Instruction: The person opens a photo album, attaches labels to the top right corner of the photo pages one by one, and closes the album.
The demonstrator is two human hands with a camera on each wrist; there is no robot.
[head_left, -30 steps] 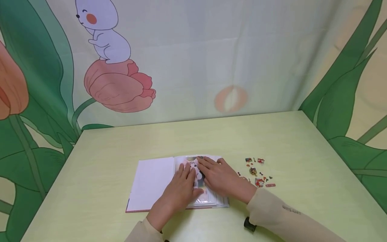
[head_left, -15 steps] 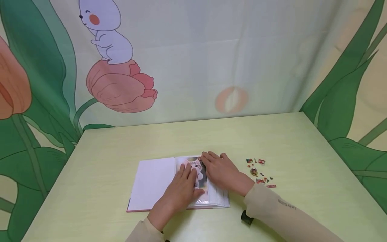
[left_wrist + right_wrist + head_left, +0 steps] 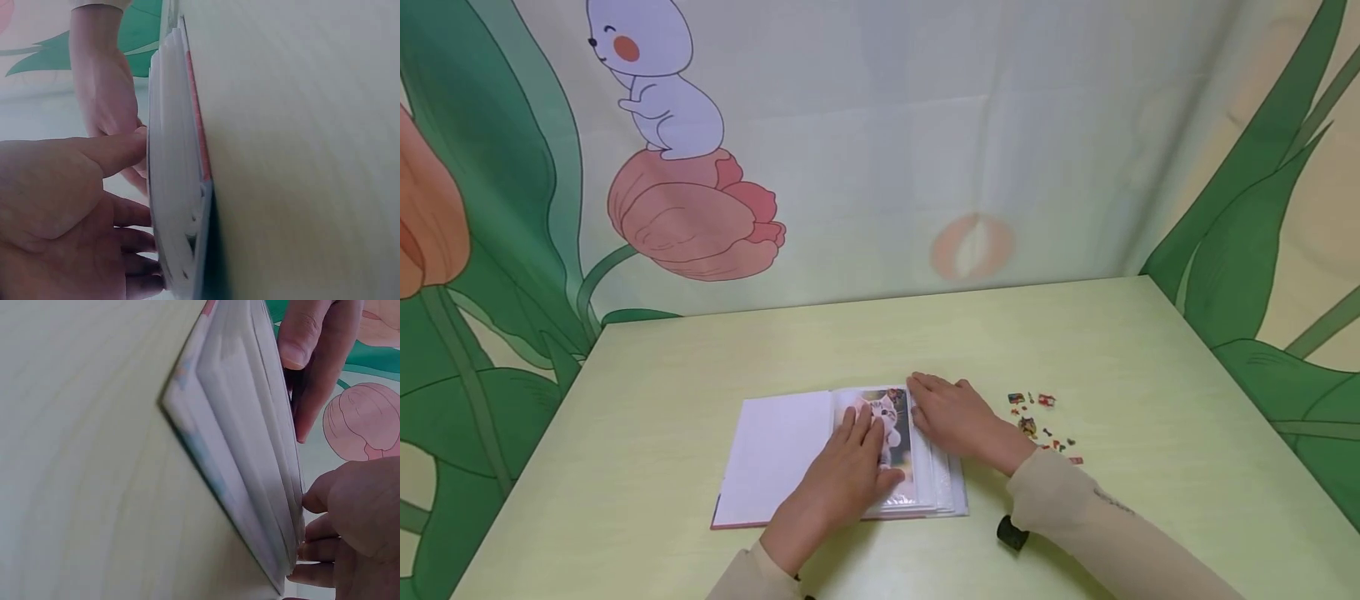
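An album [image 3: 782, 454] lies spread on the table, its left side a plain white inside cover. On its right side is a cat photo [image 3: 897, 429] on the top page, partly covered by my left hand [image 3: 844, 471]. That hand rests on the page with fingers extended, and its fingertips also touch the page in the left wrist view. My right hand [image 3: 957, 417] rests at the upper right edge of the same page, beside the photo, fingers fairly straight. The right wrist view shows the stacked album pages [image 3: 250, 419] edge-on, with the right fingertips against the top one.
Several small colourful stickers [image 3: 1027, 427] lie scattered on the table [image 3: 662, 358] to the right of the album, some hidden by the right forearm. A dark device [image 3: 1012, 533] sits under the right sleeve. Behind the table hangs a printed curtain [image 3: 865, 167].
My right hand has slid from the photo's upper part rightward to the page's edge, uncovering more of the cat. The left hand has stayed in place on the page.
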